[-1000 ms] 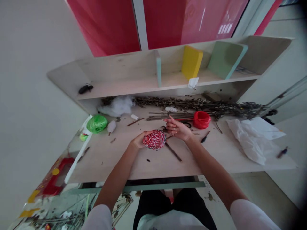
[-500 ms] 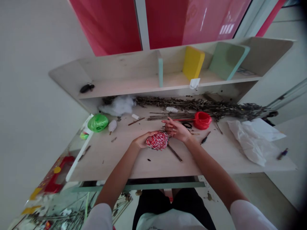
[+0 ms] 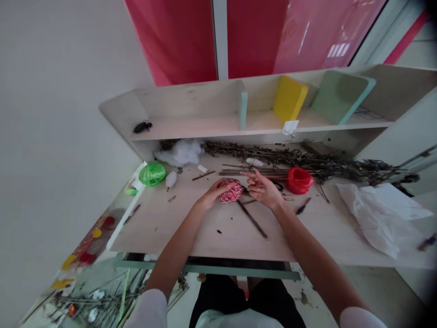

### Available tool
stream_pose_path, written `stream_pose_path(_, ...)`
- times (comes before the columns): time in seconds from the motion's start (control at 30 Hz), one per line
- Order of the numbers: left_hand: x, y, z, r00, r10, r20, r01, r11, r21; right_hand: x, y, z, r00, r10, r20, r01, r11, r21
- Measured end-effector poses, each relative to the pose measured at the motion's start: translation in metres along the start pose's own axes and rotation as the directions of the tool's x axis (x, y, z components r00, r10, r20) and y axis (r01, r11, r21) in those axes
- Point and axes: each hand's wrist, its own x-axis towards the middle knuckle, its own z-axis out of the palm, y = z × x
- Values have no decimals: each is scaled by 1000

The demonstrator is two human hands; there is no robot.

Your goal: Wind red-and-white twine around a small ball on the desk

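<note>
My left hand (image 3: 214, 193) is wrapped around the side of a ball of red-and-white twine (image 3: 231, 191), held above the desk. Just to its right is my right hand (image 3: 262, 189), palm turned inward, some fingers curled and the index finger pointing up-left. Whether a strand runs between these fingers is too small to tell. A brown stick (image 3: 252, 219) slants out below the ball toward the desk's front; I cannot tell if the two touch. Behind my right hand sits a red roll of plastic string (image 3: 299, 181), and dark scissor handles (image 3: 278, 187) show partly.
Dry twigs (image 3: 300, 157) lie along the back under the shelf (image 3: 191, 127). White stuffing (image 3: 182, 152), a green string ball (image 3: 152, 174) and a white bud-like piece on a stick (image 3: 171, 179) are at left. A plastic bag (image 3: 372, 223) and a dark-handled tool (image 3: 303, 206) lie right.
The whole view has shifted, so the desk sits farther right and slightly lower. My right hand has drawn away from the twine ball, leaving a wider gap. My left hand still holds it.
</note>
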Motion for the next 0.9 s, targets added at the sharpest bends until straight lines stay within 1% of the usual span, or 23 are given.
stream_pose_path(0.03, -2, 2, 2, 993, 101, -62, -90, 982, 164, 0, 0, 0, 1000, -7, 1, 7, 1000, 4)
stream_pose_path(0.07, -4, 2, 4, 970, 227, -90, -185, 924, 335, -1, 0, 0, 1000, -16, 2, 16, 1000, 9)
stream_pose_path(0.1, -6, 2, 6, 938, 338, -82, -255, 829, 498, -1, 0, -1, 1000, -27, 2, 27, 1000, 12)
stream_pose_path(0.13, -7, 2, 7, 911, 408, -60, -286, 731, 619, -1, 0, -1, 999, -39, 1, 39, 999, 8)
stream_pose_path(0.2, -8, -2, 8, 880, 474, -11, -302, 578, 758, -1, -1, -1, 998, -59, -1, 59, 998, -16)
stream_pose_path(0.23, -8, -4, 7, 874, 485, 0, -295, 531, 794, -1, -1, -1, 998, -67, 2, 67, 997, -33)
stream_pose_path(0.33, -5, -10, 6, 860, 510, 0, -274, 461, 844, -2, 0, 1, 996, -80, 36, 83, 993, -79)
stream_pose_path(0.4, -3, -13, 6, 855, 519, -1, -266, 440, 858, -3, 3, 2, 994, -78, 79, 86, 990, -107)
stream_pose_path(0.5, -1, -15, 6, 856, 517, 6, -263, 424, 867, -5, 8, 3, 988, -41, 146, 65, 984, -168)
stream_pose_path(0.6, -2, -14, 8, 853, 522, -4, -261, 433, 863, -6, 12, 4, 980, 12, 197, 38, 968, -247)
stream_pose_path(0.73, -1, -13, 9, 851, 517, -94, -219, 510, 832, -6, 13, 6, 974, 57, 219, 15, 949, -315)
stream_pose_path(0.9, 3, -17, 6, 838, 508, -197, -187, 607, 772, -2, 21, 4, 979, 90, 183, -22, 939, -342)
